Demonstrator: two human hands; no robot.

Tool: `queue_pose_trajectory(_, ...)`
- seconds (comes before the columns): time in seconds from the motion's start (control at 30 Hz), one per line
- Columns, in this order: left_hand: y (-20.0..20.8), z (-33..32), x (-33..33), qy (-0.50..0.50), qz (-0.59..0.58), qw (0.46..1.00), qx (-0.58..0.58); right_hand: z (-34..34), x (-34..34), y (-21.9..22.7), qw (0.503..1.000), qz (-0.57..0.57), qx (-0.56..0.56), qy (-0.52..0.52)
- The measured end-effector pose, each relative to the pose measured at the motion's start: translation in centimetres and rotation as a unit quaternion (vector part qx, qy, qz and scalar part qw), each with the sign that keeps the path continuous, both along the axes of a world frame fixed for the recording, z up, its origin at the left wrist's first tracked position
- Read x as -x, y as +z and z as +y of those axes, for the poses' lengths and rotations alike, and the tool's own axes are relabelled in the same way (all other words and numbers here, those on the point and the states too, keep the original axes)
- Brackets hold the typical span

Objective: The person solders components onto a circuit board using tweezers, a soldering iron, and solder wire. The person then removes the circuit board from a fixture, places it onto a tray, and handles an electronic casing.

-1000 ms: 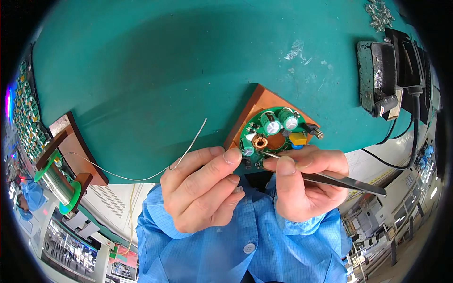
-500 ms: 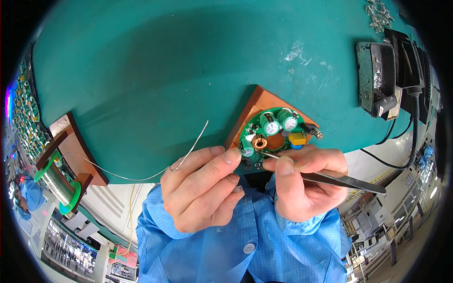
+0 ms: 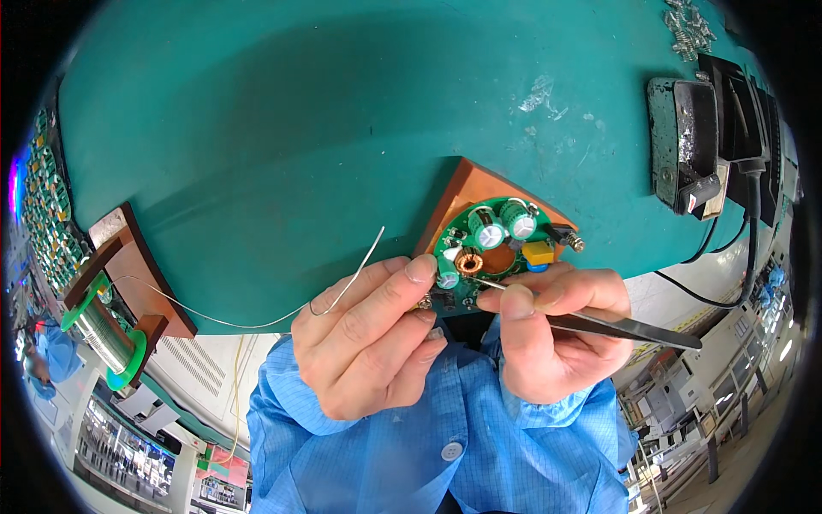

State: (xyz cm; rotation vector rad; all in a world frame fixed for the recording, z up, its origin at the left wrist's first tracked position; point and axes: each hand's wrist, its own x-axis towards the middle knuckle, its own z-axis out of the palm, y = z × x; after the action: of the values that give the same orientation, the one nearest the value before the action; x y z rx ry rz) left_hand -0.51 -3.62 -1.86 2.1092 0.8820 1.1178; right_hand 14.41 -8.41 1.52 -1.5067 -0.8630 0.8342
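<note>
A round green circuit board (image 3: 462, 224) with green capacitors, a copper-wound toroid coil (image 3: 468, 262) and a yellow block component (image 3: 538, 253) lies on a brown wedge-shaped fixture (image 3: 467, 178). My left hand (image 3: 368, 334) is closed with a strand of solder wire (image 3: 355, 276) among its fingers, the free end pointing up. Its index fingertip touches the board's left edge, beside a small capacitor (image 3: 447, 274). Black tweezers (image 3: 616, 328) are gripped in my right hand (image 3: 561, 334), and their metal tip reaches in just below the coil. My fingers hide part of the board's near edge.
On the left, a solder spool (image 3: 107, 343) sits on a brown stand (image 3: 150, 274), its wire running to my left hand. Many circuit boards (image 3: 51, 206) lie farther left. At right are a metal holder (image 3: 682, 141), black cables (image 3: 753, 231) and small metal parts (image 3: 687, 30).
The board has shifted slightly left on the fixture. My left index fingertip has moved up along its edge, and the solder wire's free end has risen a little. The tweezers hardly moved.
</note>
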Motion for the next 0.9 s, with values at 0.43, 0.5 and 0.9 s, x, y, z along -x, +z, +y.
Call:
queue_pose_trajectory(0.43,0.1,0.06,0.13,-0.008,0.004,1.0,0.001,0.06,0.24,0.62,0.998,0.039,0.031,-0.03)
queue_pose_trajectory(0.5,0.14,0.12,0.11,-0.01,0.004,1.0,0.003,-0.15,-0.06,0.68,0.999,0.033,0.042,-0.007)
queue_pose_trajectory(0.9,0.23,0.16,0.21,-0.013,0.012,1.0,0.002,0.02,0.42,0.43,0.997,0.054,0.029,-0.038)
